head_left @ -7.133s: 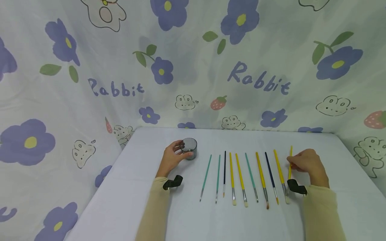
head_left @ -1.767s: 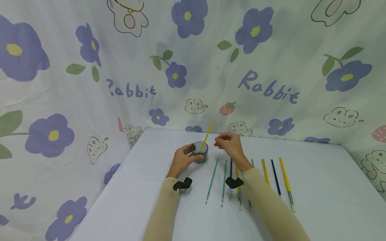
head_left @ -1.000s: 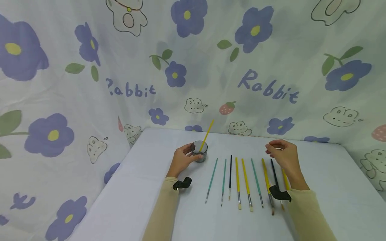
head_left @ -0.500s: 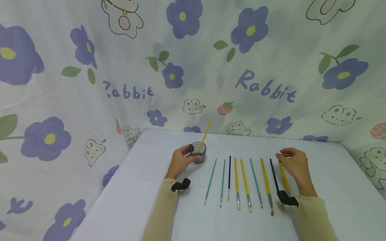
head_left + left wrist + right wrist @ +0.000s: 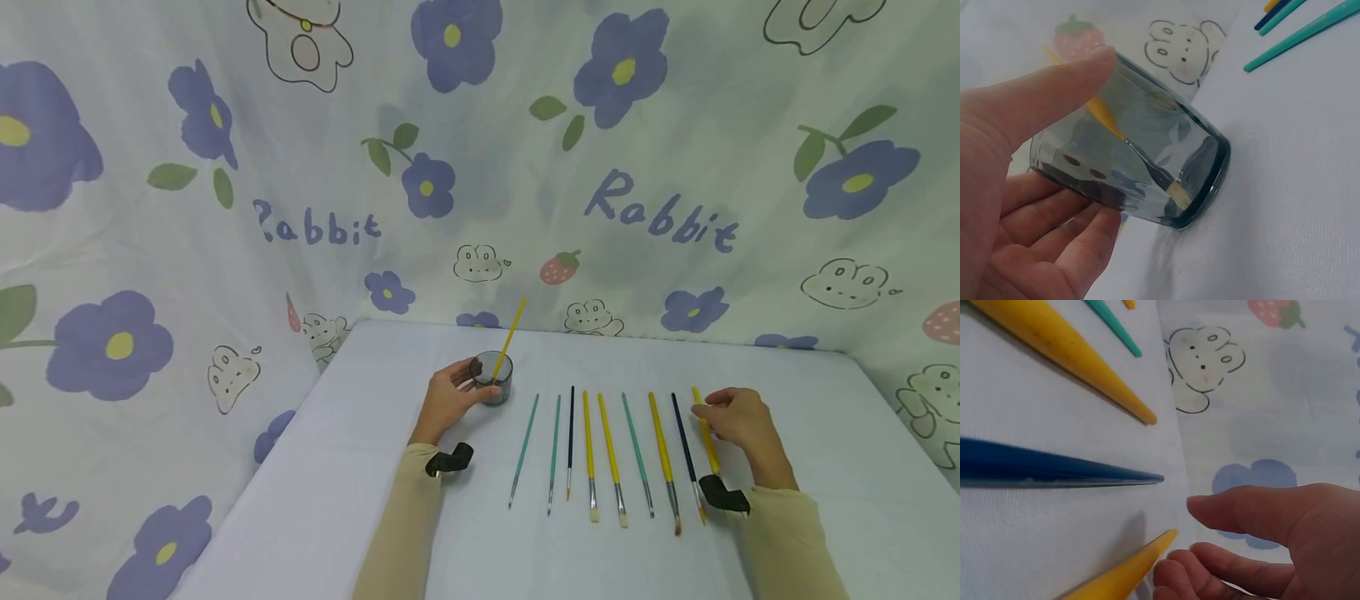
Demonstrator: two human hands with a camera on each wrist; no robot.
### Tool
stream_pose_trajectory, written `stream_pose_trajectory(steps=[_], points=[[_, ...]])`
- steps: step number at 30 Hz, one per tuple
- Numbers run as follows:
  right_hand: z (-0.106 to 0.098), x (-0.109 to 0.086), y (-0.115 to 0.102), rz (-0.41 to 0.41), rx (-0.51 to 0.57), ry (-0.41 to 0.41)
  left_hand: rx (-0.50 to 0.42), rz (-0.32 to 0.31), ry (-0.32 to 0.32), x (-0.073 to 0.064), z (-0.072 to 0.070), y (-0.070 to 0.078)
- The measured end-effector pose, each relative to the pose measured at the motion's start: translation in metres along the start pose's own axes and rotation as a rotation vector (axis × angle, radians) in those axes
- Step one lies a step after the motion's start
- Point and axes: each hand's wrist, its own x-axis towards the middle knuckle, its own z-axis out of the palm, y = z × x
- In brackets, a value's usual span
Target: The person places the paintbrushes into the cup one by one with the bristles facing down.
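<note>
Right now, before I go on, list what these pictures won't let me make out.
Head view: rightmost yellow brush, lower part mostly hidden by the black wrist mount.
Left wrist view: the brush in the glass, handle partly behind the left thumb.
Right wrist view: blue brush, bristle end cut off by the left edge.

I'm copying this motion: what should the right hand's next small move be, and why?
Probably pinch the rightmost yellow brush: the right hand is open at its handle, and the left hand holds the glass with another brush inside.
</note>
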Motion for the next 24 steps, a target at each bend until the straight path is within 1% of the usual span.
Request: stream_pose_trajectory(steps=[3, 11, 14, 18, 24], points=[[0.0000, 0.0012, 0.0012, 0.015, -0.018, -0.040, 0.004, -0.003, 0.000, 0.0000, -0.0001, -0.0001], [0.0012, 0.0032, 0.0066, 0.036, -0.071, -0.095, -0.004, -0.016, -0.005, 0.0000, 0.0006, 0.0012], [0.0018, 0.0018, 0.0063, 0.027, -0.102, -0.100, -0.004, -0.018, -0.001, -0.0005, 0.0006, 0.0017], [0.0015, -0.0006, 0.0036, 0.037, -0.137, -0.097, 0.001, -0.013, -0.005, -0.0007, 0.0006, 0.0018], [0.0009, -0.0007, 0.0031, 0.046, -0.147, -0.101, -0.002, -0.011, -0.007, -0.0011, 0.0001, 0.0033]])
